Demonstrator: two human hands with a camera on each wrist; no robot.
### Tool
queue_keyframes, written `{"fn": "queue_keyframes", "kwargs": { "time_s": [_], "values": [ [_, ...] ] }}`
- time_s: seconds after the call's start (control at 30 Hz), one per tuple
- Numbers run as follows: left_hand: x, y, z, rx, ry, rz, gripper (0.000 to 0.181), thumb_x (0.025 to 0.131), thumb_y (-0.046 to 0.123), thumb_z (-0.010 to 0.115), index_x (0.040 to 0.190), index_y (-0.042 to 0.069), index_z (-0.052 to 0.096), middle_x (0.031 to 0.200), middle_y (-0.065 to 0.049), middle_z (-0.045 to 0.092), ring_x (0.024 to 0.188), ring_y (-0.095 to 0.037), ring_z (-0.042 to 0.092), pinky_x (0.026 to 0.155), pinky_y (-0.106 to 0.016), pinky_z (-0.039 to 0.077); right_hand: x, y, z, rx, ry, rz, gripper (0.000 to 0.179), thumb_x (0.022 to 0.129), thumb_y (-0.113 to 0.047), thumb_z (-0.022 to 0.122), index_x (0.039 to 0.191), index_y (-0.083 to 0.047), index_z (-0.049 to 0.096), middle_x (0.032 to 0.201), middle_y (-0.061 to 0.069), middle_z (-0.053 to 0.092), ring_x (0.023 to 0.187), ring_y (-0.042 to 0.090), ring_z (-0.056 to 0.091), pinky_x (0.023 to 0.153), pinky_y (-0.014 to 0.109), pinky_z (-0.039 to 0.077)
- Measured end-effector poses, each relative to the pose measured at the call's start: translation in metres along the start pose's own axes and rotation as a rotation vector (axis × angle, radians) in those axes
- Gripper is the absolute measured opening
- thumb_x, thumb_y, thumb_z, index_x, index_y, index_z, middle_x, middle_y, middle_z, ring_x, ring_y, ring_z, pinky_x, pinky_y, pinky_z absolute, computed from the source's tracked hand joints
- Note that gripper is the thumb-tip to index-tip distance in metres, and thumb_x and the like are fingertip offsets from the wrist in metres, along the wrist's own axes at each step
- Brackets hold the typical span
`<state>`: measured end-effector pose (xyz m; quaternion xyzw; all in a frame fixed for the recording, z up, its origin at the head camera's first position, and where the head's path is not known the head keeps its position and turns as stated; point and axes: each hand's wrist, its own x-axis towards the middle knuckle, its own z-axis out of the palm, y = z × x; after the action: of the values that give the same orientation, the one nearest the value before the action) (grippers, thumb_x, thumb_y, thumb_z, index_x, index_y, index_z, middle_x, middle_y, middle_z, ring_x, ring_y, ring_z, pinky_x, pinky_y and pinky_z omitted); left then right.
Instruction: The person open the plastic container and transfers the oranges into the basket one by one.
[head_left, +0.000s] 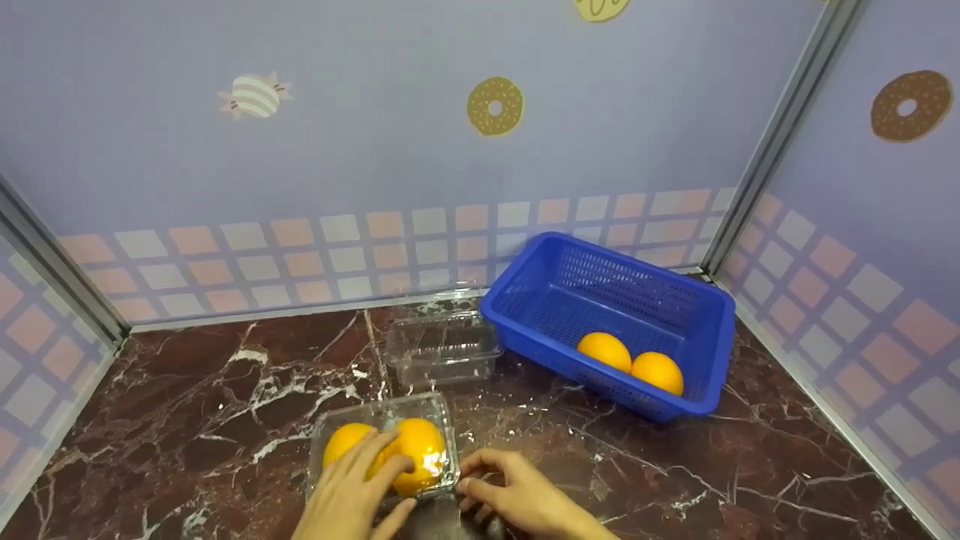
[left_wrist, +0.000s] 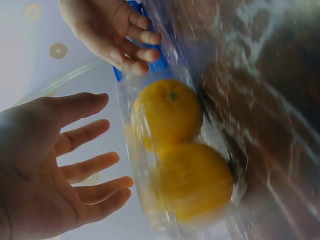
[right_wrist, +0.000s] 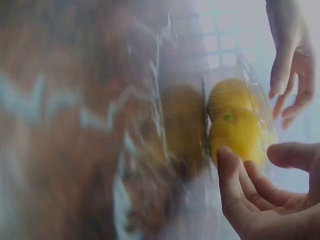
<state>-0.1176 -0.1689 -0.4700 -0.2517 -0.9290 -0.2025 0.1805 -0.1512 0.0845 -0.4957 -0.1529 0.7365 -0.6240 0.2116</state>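
Left grip [head_left: 347,486] is hovering over clear box [head_left: 390,409], fingers spread; right grip [head_left: 521,491] is curving loosely beside it, holding nothing. Box is sitting toward near edge of desk [head_left: 187,420], oranges [head_left: 421,442] resting inside.

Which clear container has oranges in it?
The front container, by the left hand: oranges show inside. The rear container, beside the blue basket, shows none.

My table [head_left: 187,390] is dark red-brown with white veining. The near oranges [head_left: 421,442] are orange-yellow; the near container [head_left: 375,407] is clear and colourless. The basket [head_left: 540,346] at right is solid blue. The far wall [head_left: 375,150] is lilac, with pink and white squares below.
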Motion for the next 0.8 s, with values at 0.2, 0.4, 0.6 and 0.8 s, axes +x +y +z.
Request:
{"fn": "queue_keyframes", "kwargs": {
  "time_s": [0.2, 0.4, 0.6, 0.8],
  "values": [
    [0.002, 0.001, 0.008, 0.056, -0.036, 0.071, 0.029, 0.082, 0.027, 0.087, 0.105, 0.027, 0.069, 0.145, -0.011, 0.064, 0.132, -0.044, 0.060, 0.100, -0.068, 0.052, 0.005, 0.003, 0.004, 0.170, -0.009, 0.062, 0.015, 0.104, -0.009, 0.063, 0.114, 0.001, 0.068, 0.099, 0.015, 0.077, 0.084, 0.019, 0.074, 0.066, 0.025, 0.061],
    [-0.004, -0.003, 0.021, 0.203, 0.053, 0.155, 0.031, 0.073, 0.028, 0.092, 0.096, 0.028, 0.072, 0.132, -0.004, 0.071, 0.121, -0.039, 0.067, 0.095, -0.058, 0.056, 0.004, 0.008, 0.007, 0.335, -0.054, 0.159, 0.014, 0.104, -0.013, 0.063, 0.112, -0.002, 0.068, 0.098, 0.008, 0.076, 0.082, 0.015, 0.074, 0.064, 0.021, 0.060],
    [-0.002, -0.005, 0.022, 0.271, 0.093, 0.207, 0.032, 0.069, 0.025, 0.095, 0.089, 0.024, 0.069, 0.123, -0.001, 0.076, 0.111, -0.037, 0.071, 0.090, -0.052, 0.058, 0.006, 0.011, 0.010, 0.450, -0.069, 0.207, 0.009, 0.104, -0.014, 0.064, 0.108, -0.008, 0.067, 0.095, 0.004, 0.074, 0.082, 0.012, 0.072, 0.066, 0.022, 0.059],
    [0.001, -0.006, 0.021, 0.280, 0.088, 0.235, 0.033, 0.067, 0.023, 0.095, 0.088, 0.020, 0.069, 0.122, -0.001, 0.078, 0.110, -0.036, 0.072, 0.089, -0.050, 0.058, 0.006, 0.012, 0.012, 0.487, -0.058, 0.206, 0.005, 0.104, -0.014, 0.063, 0.103, -0.010, 0.067, 0.092, 0.001, 0.072, 0.081, 0.011, 0.071, 0.066, 0.022, 0.057]
  ]
}}
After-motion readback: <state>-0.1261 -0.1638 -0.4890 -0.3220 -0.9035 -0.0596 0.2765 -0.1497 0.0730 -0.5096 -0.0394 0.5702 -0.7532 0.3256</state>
